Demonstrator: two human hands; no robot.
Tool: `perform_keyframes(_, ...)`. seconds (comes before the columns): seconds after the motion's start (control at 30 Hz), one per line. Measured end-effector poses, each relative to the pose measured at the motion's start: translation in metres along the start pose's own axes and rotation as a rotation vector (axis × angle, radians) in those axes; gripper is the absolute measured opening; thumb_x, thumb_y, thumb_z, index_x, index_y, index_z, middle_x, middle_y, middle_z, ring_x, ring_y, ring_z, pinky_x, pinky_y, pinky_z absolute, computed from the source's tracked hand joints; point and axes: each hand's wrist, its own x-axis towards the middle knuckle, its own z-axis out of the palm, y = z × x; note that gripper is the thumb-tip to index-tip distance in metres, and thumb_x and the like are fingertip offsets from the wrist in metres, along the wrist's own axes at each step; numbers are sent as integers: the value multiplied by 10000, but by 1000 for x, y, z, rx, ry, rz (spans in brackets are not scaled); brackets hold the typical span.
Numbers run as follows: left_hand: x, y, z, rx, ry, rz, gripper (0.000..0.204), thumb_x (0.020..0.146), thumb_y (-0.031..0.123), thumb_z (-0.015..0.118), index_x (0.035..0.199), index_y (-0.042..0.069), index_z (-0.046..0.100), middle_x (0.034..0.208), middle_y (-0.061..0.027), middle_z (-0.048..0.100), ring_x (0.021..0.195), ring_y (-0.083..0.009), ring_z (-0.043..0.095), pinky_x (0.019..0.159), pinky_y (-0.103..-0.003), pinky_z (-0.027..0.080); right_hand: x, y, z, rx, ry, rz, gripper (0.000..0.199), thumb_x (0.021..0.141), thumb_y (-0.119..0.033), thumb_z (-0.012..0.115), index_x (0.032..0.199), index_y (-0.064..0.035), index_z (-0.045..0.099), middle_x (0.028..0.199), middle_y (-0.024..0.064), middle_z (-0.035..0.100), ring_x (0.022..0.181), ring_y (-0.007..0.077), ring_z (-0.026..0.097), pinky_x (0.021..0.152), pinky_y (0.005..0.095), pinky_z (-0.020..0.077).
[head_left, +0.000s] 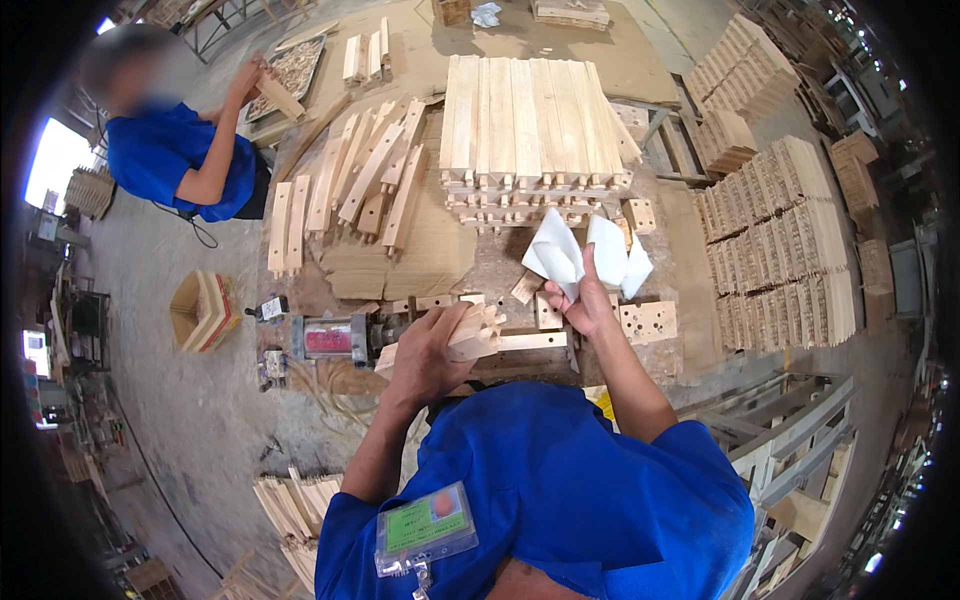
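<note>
My left hand [432, 350] grips a light wooden piece [478, 332] with notched ends, held over the workbench [440, 250] beside a metal cylinder tool [335, 338] with a red band. My right hand [585, 305] is raised above the bench and pinches a folded white sheet of paper [585, 255], which fans out above the fingers. A short wooden bar [532, 341] lies on the bench just under both hands. Small drilled wooden blocks [648, 322] sit to the right of my right hand.
A neat stack of long wooden slats [530, 125] fills the bench's far side, with loose slats [365, 180] spread to its left. Another person in a blue shirt [170, 155] works at far left, holding a wood piece. Tall stacks of wooden parts [780, 240] stand at right.
</note>
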Motion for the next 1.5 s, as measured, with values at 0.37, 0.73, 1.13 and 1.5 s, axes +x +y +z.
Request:
perform_keyframes(0.37, -2, 1, 5, -8, 4, -16, 691, 691, 82, 840, 1345, 52, 620, 1074, -175, 680, 995, -399, 679, 864, -453, 561, -29, -36, 19, -1375, 475, -652, 314, 965, -303, 748, 1147, -48, 753, 932, 152, 775, 805, 278, 750, 763, 390, 589)
perform_keyframes(0.73, 7, 2, 1, -40, -19, 34, 668, 715, 107, 827, 1349, 58, 623, 1036, -165, 662, 957, -390, 664, 827, -459, 546, 3, -99, -90, -1888, 700, -139, 791, 811, -206, 822, 1509, -102, 466, 1401, 225, 624, 1310, 388, 595, 1121, 467, 482)
perform_keyframes(1.13, 18, 10, -13, -149, -161, 98, 702, 710, 171, 854, 1366, 65, 628, 1065, -171, 676, 986, -403, 671, 850, -459, 556, -101, -132, 19, -643, 210, -717, 248, 963, -72, 756, 1186, -28, 657, 952, 126, 765, 793, 148, 747, 658, 265, 604)
perform_keyframes(1.5, 32, 13, -19, -521, -425, 199, 485, 744, 150, 862, 1181, 20, 698, 1032, -159, 746, 910, -311, 720, 826, -404, 555, -77, -79, 146, -868, -802, -364, 215, 923, -35, 813, 1105, -22, 701, 1017, 30, 726, 919, 99, 684, 801, 282, 559)
